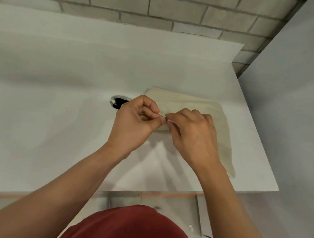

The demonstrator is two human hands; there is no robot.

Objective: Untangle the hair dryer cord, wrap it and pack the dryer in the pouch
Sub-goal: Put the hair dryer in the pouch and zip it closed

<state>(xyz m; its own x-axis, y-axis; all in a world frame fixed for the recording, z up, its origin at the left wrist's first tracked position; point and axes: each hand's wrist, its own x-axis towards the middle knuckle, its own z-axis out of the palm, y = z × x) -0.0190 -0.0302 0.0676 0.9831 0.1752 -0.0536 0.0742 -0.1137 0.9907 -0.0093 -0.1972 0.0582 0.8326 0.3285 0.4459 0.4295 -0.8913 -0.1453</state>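
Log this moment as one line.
left hand: pinches thin pale string | right hand: pinches same string | beige cloth pouch: lying on white table | dryer: unseen

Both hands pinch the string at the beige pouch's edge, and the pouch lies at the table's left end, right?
No: the head view shows the beige pouch at the right end of the table. The left hand and right hand do both pinch the string at its edge.
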